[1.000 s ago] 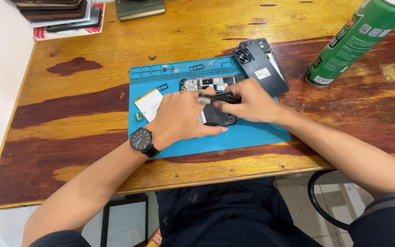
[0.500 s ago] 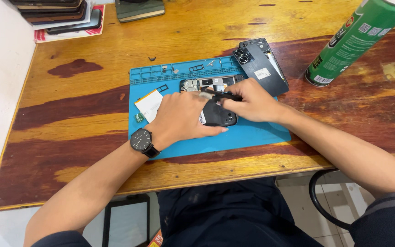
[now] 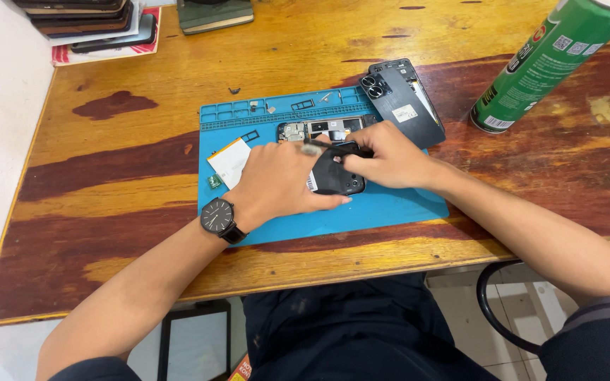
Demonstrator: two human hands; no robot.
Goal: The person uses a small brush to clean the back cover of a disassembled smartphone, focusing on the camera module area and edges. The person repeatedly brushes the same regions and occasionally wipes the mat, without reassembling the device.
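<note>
An opened black phone (image 3: 323,129) lies on a blue repair mat (image 3: 390,204), its circuit board showing at the far end. My left hand (image 3: 280,182), with a black wristwatch (image 3: 218,216), lies over the phone's near half and holds it down. My right hand (image 3: 384,156) comes in from the right and pinches a thin dark tool (image 3: 317,144) whose tip points left over the phone. Between the hands shows a black rounded part (image 3: 338,178) of the phone. What lies under my left palm is hidden.
The phone's dark back cover (image 3: 402,99) leans at the mat's far right corner. A green spray can (image 3: 548,63) stands to the right. A white card-like piece (image 3: 229,161) lies on the mat's left. Stacked phones (image 3: 93,17) and a dark notebook (image 3: 214,13) sit at the wooden table's (image 3: 107,176) back.
Both hands stay over the phone with only small finger shifts of the right hand. The black part between them has barely moved.
</note>
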